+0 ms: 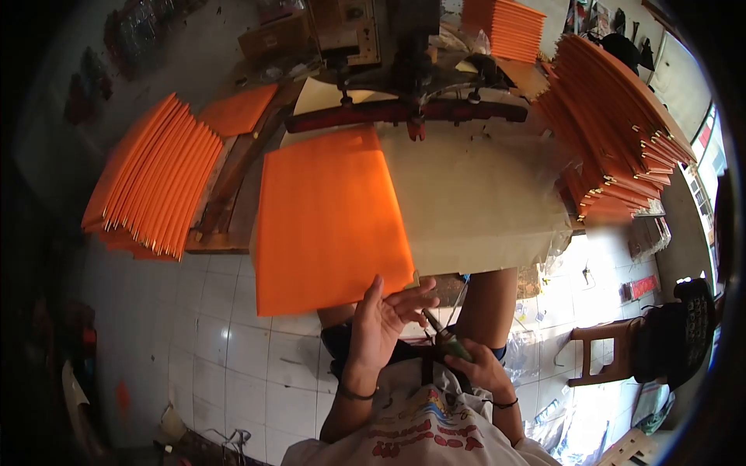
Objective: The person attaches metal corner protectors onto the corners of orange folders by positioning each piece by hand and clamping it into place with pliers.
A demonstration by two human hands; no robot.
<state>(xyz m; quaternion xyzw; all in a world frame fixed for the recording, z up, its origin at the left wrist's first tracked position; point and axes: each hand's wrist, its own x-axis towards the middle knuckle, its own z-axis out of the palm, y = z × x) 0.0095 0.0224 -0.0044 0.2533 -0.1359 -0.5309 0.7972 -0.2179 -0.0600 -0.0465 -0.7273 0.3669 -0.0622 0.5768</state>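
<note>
A flat orange folder-like piece [330, 225] lies on the worktable under a dark press-like machine, its lower edge hanging over the table's front. At its lower right corner is my left hand [382, 314], palm turned up and fingers apart; whether it touches the corner is unclear. A small pale tab [416, 278] shows beside that corner. To the right and lower, near my lap, my right hand [480, 366] is wrapped round a green-handled tool [454, 347], whose dark shaft points up and left toward my left fingers.
The machine's dark red bar [404, 111] spans the table behind the orange piece. Stacks of orange pieces stand at the left [155, 182], right [614, 124] and back right [505, 29]. Beige sheeting [482, 202] covers the table's middle. A brown stool [602, 353] stands at the right.
</note>
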